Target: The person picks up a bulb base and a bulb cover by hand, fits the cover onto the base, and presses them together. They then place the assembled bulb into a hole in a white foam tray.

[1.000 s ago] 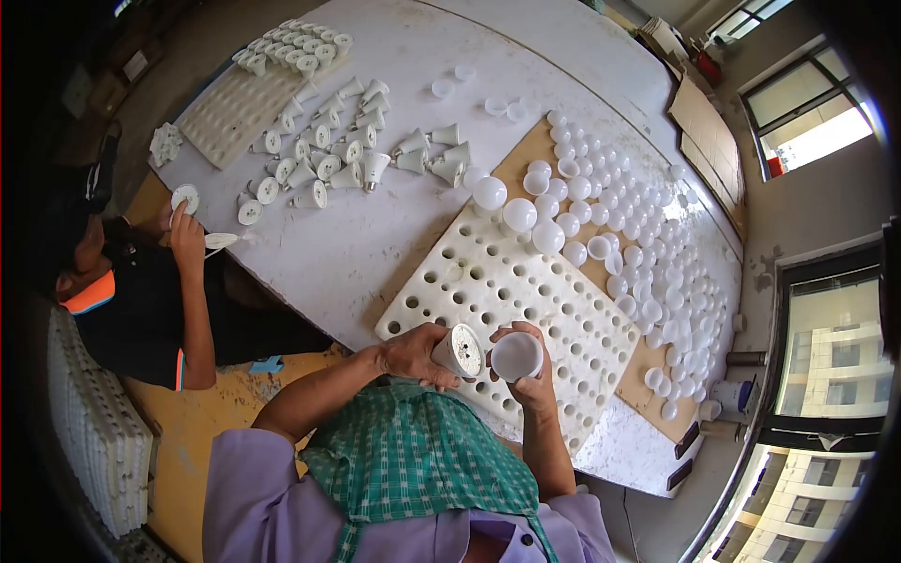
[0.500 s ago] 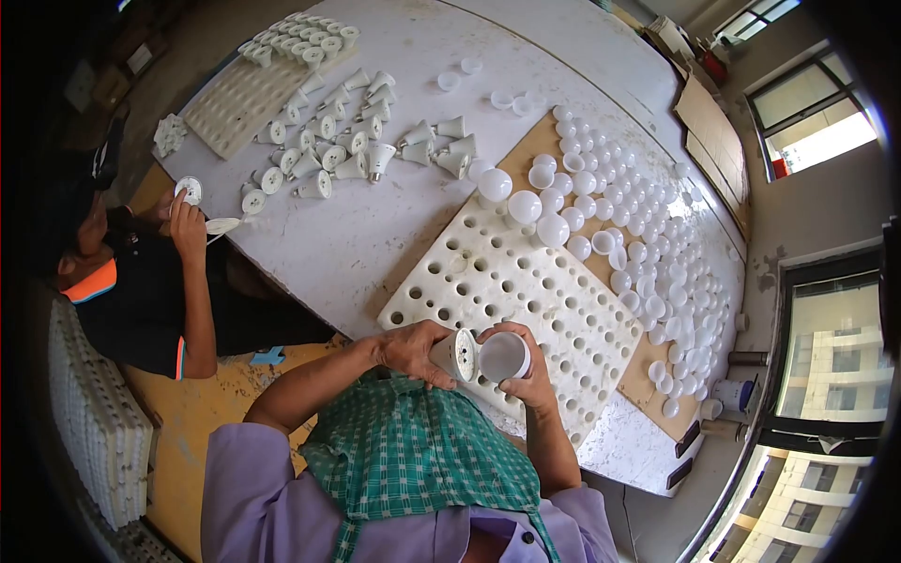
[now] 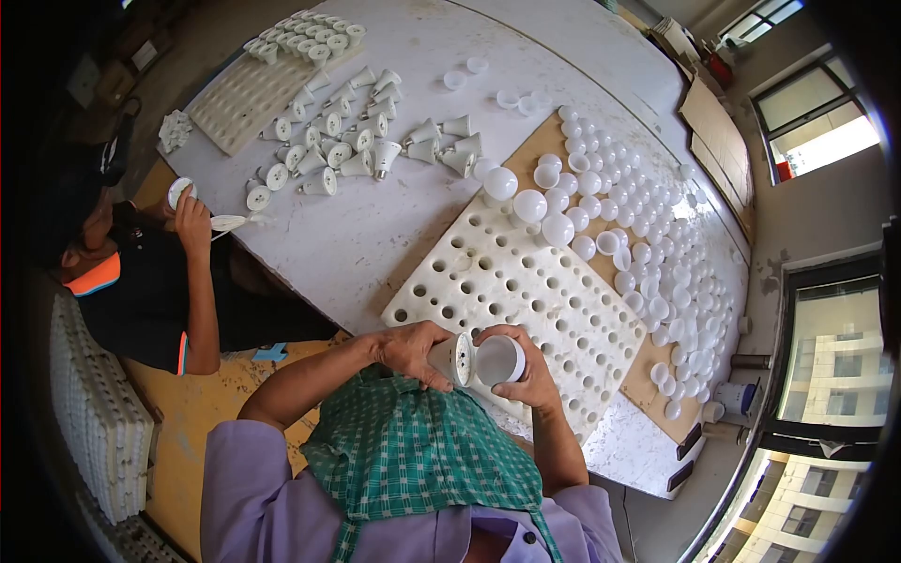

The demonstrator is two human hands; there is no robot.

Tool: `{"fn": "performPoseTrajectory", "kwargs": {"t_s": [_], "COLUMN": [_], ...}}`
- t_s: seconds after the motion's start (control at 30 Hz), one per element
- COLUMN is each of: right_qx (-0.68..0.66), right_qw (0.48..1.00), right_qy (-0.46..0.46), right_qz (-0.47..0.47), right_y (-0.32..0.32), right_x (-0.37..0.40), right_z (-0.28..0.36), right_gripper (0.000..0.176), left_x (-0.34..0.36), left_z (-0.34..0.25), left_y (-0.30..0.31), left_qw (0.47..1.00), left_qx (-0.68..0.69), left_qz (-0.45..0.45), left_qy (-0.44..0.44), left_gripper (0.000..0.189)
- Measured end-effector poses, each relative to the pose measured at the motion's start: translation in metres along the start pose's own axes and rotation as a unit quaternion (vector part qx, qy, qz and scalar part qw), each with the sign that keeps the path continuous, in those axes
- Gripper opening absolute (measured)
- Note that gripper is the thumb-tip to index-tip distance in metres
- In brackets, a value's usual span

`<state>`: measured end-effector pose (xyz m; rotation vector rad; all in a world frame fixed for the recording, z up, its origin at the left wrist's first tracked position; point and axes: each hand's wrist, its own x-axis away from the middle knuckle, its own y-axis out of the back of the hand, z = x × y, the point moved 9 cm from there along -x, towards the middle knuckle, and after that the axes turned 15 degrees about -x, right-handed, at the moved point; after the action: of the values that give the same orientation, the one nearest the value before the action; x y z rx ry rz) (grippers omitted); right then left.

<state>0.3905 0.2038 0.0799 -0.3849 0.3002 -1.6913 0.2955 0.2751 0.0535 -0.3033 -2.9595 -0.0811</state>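
Observation:
My left hand (image 3: 413,354) is closed around a white LED bulb base (image 3: 454,359), its open round face with the circuit plate turned to the right. In my right hand (image 3: 537,373) is a white plastic bulb cover (image 3: 498,360), its hollow mouth facing up and toward the base. The rims of the two parts are right beside each other, in front of my green checked apron (image 3: 413,441). Just beyond my hands lies a white foam tray (image 3: 507,291) with rows of round holes.
Many bulb covers (image 3: 648,272) spread over a brown board on the right. Several bulb bases (image 3: 357,141) lie at the back left beside another foam tray (image 3: 235,103) partly filled with them. A co-worker (image 3: 141,291) at left holds a bulb part. Stacked trays (image 3: 99,413) stand lower left.
The base and cover have come slightly closer together, the base's face turning a little more toward the cover. The co-worker's hands shifted slightly, and the whole view moved a little.

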Motion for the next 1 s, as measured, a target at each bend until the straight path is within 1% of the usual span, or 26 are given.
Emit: {"fn": "performPoseTrajectory", "kwargs": {"t_s": [0.13,0.2,0.27,0.4,0.47,0.53,0.57,0.63,0.67,0.73,0.77,0.83,0.93,1.0], "right_qx": [0.011,0.007,0.004,0.04,0.046,0.088,0.086,0.182,0.181,0.273,0.272,0.348,0.37,0.371], "right_qw": [1.0,1.0,1.0,0.999,0.998,0.995,0.996,0.981,0.982,0.959,0.96,0.935,0.926,0.925], "right_qy": [-0.008,-0.009,-0.007,0.0,0.002,0.012,0.011,0.01,0.009,0.0,0.0,-0.003,0.0,0.015], "right_qz": [0.011,0.01,0.01,0.03,0.032,0.038,0.036,0.063,0.062,0.068,0.068,0.073,0.076,0.079], "right_y": [-0.002,-0.001,0.001,0.0,0.0,-0.002,-0.003,-0.013,-0.016,-0.023,-0.026,-0.031,-0.038,-0.041], "right_x": [-0.001,0.0,-0.002,-0.002,-0.002,-0.001,-0.002,-0.003,-0.004,-0.005,-0.005,-0.005,-0.008,-0.008], "right_z": [0.0,-0.001,-0.001,-0.001,-0.001,-0.001,0.0,0.004,0.007,0.008,0.008,0.005,0.009,0.009], "right_gripper": [0.075,0.076,0.077,0.077,0.077,0.077,0.077,0.079,0.079,0.082,0.082,0.084,0.087,0.086], "left_x": [0.001,0.002,0.002,0.001,0.0,0.001,0.001,0.002,0.003,0.003,0.003,0.003,0.003,0.003], "left_z": [0.0,0.008,0.007,0.006,0.007,0.005,0.005,0.003,0.004,0.002,0.002,0.0,0.001,0.006], "left_y": [0.0,-0.001,0.0,0.001,0.001,0.0,0.0,0.001,0.001,0.002,0.001,0.002,0.003,0.003], "left_qw": [1.0,1.0,1.0,0.999,0.999,0.999,0.999,0.997,0.996,0.995,0.994,0.993,0.991,0.988], "left_qx": [0.004,-0.008,-0.023,-0.051,-0.038,-0.022,-0.037,-0.051,-0.055,-0.059,-0.056,-0.054,-0.067,-0.084], "left_qz": [0.003,0.014,0.005,-0.005,0.001,0.007,0.01,0.013,0.017,0.02,0.024,0.028,0.027,0.04], "left_qy": [0.003,0.022,0.016,-0.001,0.011,0.024,0.038,0.053,0.067,0.082,0.09,0.098,0.11,0.125], "left_gripper": [0.046,0.045,0.045,0.045,0.045,0.046,0.046,0.047,0.048,0.049,0.05,0.05,0.05,0.056]}}
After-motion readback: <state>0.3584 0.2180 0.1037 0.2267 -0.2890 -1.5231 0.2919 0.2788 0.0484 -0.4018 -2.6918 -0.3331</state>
